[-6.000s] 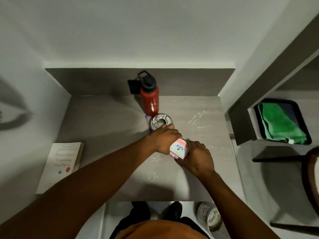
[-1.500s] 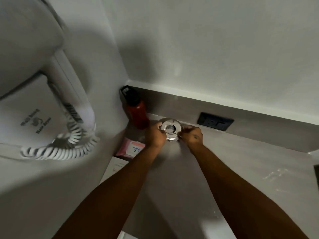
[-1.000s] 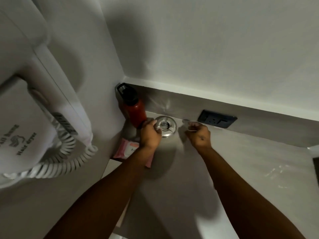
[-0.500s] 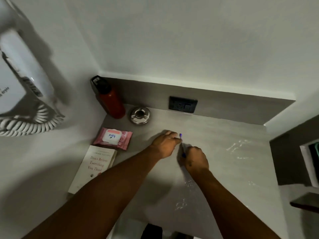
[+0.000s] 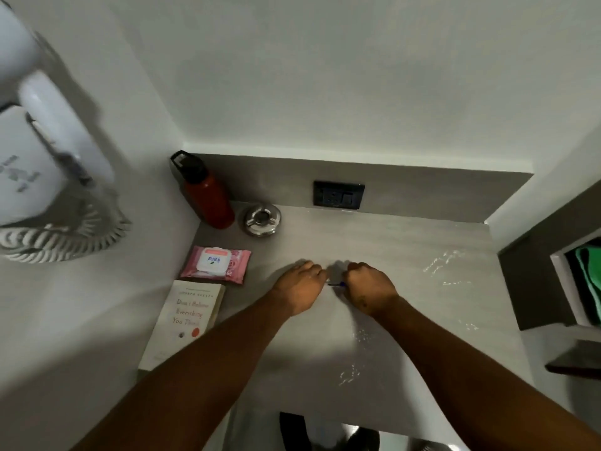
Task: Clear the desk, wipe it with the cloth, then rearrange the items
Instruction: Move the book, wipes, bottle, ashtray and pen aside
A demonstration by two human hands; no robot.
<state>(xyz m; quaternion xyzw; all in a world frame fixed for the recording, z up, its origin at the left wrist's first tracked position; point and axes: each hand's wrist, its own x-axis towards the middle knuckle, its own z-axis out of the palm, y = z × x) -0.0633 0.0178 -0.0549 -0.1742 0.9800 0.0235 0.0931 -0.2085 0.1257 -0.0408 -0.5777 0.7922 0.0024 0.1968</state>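
Observation:
Both hands meet over the middle of the grey desk (image 5: 406, 288). My right hand (image 5: 369, 286) is closed around a blue pen (image 5: 337, 283) lying sideways, and my left hand (image 5: 300, 286) pinches its left end. Along the desk's left side sit a red bottle (image 5: 208, 196) with a black cap, a round metal ashtray (image 5: 261, 219), a pink wipes pack (image 5: 216, 263) and a white book (image 5: 187, 317). The green cloth (image 5: 588, 281) lies in a tray at the right edge of view.
A black wall socket (image 5: 338, 194) sits in the grey backsplash behind the desk. A white wall-mounted hair dryer (image 5: 39, 164) with a coiled cord hangs on the left wall. Wet streaks (image 5: 445, 265) shine on the desk's right part. A dark shelf edge (image 5: 533, 281) bounds the right side.
The hands left the ashtray in the back left corner and came to the desk's middle. The pen has turned from upright to lying sideways between both hands.

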